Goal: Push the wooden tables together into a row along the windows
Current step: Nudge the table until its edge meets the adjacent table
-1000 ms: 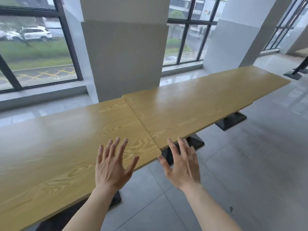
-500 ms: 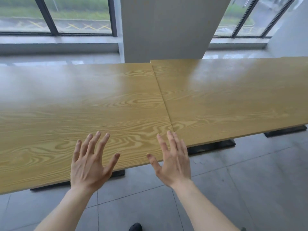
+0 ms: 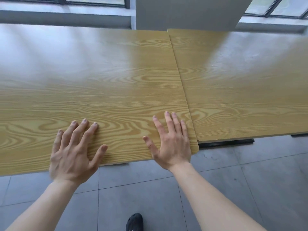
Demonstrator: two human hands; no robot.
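Observation:
Two wooden tables stand side by side along the windows. The left table (image 3: 100,80) fills the middle and left of the view; the right table (image 3: 241,84) meets it at a thin seam. The left table's near edge sticks out further towards me than the right table's. My left hand (image 3: 73,150) lies flat over the left table's near edge, fingers spread. My right hand (image 3: 170,140) rests the same way by that table's near right corner. Neither hand holds anything.
A grey pillar (image 3: 186,12) stands right behind the seam, with a window sill (image 3: 66,17) on either side. Black table bases (image 3: 226,143) show under the right table. Grey floor tiles (image 3: 250,189) lie under me, and my dark shoe (image 3: 135,222) is at the bottom.
I have stepped closer and looked down. Both hands moved forward from above the floor onto the near edge of the left table.

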